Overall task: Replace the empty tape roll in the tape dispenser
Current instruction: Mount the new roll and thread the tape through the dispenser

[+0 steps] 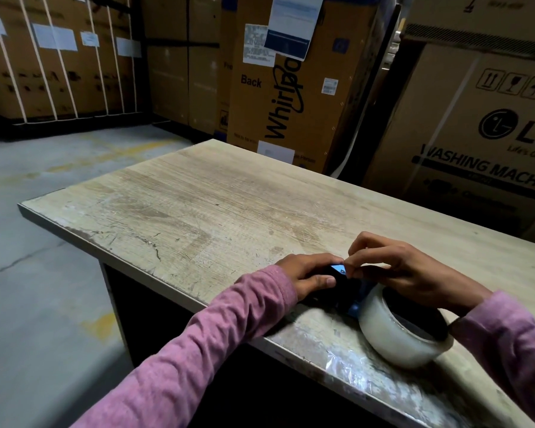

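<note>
A dark tape dispenser (342,288) with blue parts lies near the front edge of the worn wooden table (198,205). My left hand (306,274) grips its left end, fingers curled over the top and thumb along the side. My right hand (396,267) pinches something small at the dispenser's top with fingertips and thumb; what it pinches is too small to tell. A full roll of clear tape (393,332) lies flat on the table just right of the dispenser, below my right wrist.
Large cardboard appliance boxes (291,81) stand behind the table, and one (482,134) at the right. Concrete floor (44,242) lies to the left. A crumpled strip of clear film (349,362) lies on the table's front edge.
</note>
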### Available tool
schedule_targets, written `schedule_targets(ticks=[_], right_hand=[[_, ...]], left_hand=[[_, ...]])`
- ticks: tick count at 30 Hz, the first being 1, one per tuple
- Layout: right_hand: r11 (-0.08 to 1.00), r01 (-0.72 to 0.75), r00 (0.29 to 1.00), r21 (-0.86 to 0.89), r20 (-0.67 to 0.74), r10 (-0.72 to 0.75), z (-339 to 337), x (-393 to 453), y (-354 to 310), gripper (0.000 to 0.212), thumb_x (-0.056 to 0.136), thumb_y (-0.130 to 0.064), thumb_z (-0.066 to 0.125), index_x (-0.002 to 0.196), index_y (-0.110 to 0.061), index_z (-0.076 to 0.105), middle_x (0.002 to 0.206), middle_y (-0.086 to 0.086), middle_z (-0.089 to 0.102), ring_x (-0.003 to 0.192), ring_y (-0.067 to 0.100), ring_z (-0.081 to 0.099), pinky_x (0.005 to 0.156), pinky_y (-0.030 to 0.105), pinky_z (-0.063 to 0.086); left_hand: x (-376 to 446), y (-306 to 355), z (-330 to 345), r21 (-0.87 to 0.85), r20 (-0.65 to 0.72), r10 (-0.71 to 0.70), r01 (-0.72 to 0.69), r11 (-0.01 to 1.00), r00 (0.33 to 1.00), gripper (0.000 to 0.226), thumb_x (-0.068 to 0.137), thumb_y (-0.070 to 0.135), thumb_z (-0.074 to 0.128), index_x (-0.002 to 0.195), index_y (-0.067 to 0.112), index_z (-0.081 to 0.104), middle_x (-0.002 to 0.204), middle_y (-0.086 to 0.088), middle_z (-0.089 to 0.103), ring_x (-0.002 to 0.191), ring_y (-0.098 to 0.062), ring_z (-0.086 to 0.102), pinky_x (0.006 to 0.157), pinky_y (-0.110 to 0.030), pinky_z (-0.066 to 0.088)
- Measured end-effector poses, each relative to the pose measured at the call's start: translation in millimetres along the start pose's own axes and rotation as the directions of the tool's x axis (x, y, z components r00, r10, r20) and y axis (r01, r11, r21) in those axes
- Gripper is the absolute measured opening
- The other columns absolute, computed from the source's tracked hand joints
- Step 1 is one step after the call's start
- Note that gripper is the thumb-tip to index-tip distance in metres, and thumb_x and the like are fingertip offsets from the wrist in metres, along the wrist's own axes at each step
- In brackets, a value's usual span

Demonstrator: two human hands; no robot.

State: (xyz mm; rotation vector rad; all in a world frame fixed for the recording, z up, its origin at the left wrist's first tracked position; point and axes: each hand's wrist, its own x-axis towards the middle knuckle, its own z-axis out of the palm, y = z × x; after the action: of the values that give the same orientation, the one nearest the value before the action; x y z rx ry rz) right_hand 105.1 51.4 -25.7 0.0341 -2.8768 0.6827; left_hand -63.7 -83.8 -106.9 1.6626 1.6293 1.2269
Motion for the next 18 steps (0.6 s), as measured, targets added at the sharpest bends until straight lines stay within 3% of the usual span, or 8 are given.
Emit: schedule_targets(ticks=[4, 9, 11, 14, 18], right_hand=[[1.000, -0.011, 1.000, 0.010, 0.013, 0.010, 2.9, -0.9, -1.8, 0.020, 0.096, -0.024, 0.055, 0.104, -0.024, 0.073, 0.104, -0.007, 0.057, 0.094, 0.013, 0.062, 0.079, 0.018, 0.047], [0.998, -0.036, 0.999, 0.045, 0.015, 0.036, -0.7, -3.9, -5.3, 0.027, 0.098, -0.042, 0.054, 0.104, -0.024, 0.074, 0.104, -0.008, 0.057, 0.095, 0.014, 0.062, 0.080, 0.021, 0.047], [0.999, -0.036, 0.999, 0.026, 0.029, 0.035, -2.2, -4.6, -4.8, 0.016, 0.099, -0.025, 0.057, 0.102, -0.024, 0.073, 0.103, -0.007, 0.058, 0.093, 0.015, 0.062, 0.078, 0.027, 0.049], [1.000, -0.026, 1.000, 0.011, -0.009, 0.026, -2.7, -8.1, -1.6, 0.022, 0.099, -0.008, 0.054, 0.095, -0.025, 0.068, 0.100, -0.004, 0.060, 0.091, 0.019, 0.062, 0.079, 0.035, 0.050], [0.999, -0.043, 0.998, 0.033, -0.042, 0.044, -5.4, -12.8, 0.2, 0.030, 0.095, -0.003, 0.051, 0.092, -0.029, 0.064, 0.097, -0.005, 0.060, 0.092, 0.019, 0.061, 0.079, 0.030, 0.048]], left_hand=[[0.3, -2.5, 0.2, 0.006, -0.006, -0.012, 0.012, 1.000, 1.000, 0.054, 0.078, 0.041, 0.053, 0.126, 0.015, 0.055, 0.119, -0.008, 0.064, 0.113, -0.023, 0.058, 0.102, -0.043, 0.042], [0.5, -0.3, 2.0, 0.048, -0.004, -0.010, 0.010, 0.999, 1.000, 0.055, 0.078, 0.045, 0.050, 0.126, 0.019, 0.054, 0.120, -0.006, 0.063, 0.113, -0.021, 0.057, 0.102, -0.042, 0.042], [1.5, -0.8, 2.9, 0.056, -0.008, -0.011, 0.012, 0.998, 1.000, 0.056, 0.078, 0.048, 0.049, 0.126, 0.021, 0.054, 0.120, -0.004, 0.063, 0.113, -0.021, 0.057, 0.102, -0.042, 0.042], [1.7, -1.6, 2.7, 0.053, -0.007, -0.018, 0.018, 0.998, 1.000, 0.052, 0.080, 0.042, 0.050, 0.126, 0.020, 0.055, 0.122, -0.005, 0.063, 0.115, -0.021, 0.056, 0.103, -0.042, 0.041], [0.8, -1.5, 2.4, 0.048, -0.004, -0.003, 0.003, 0.999, 1.000, 0.043, 0.080, 0.043, 0.050, 0.120, 0.030, 0.054, 0.118, -0.004, 0.064, 0.112, -0.022, 0.058, 0.101, -0.044, 0.042]])
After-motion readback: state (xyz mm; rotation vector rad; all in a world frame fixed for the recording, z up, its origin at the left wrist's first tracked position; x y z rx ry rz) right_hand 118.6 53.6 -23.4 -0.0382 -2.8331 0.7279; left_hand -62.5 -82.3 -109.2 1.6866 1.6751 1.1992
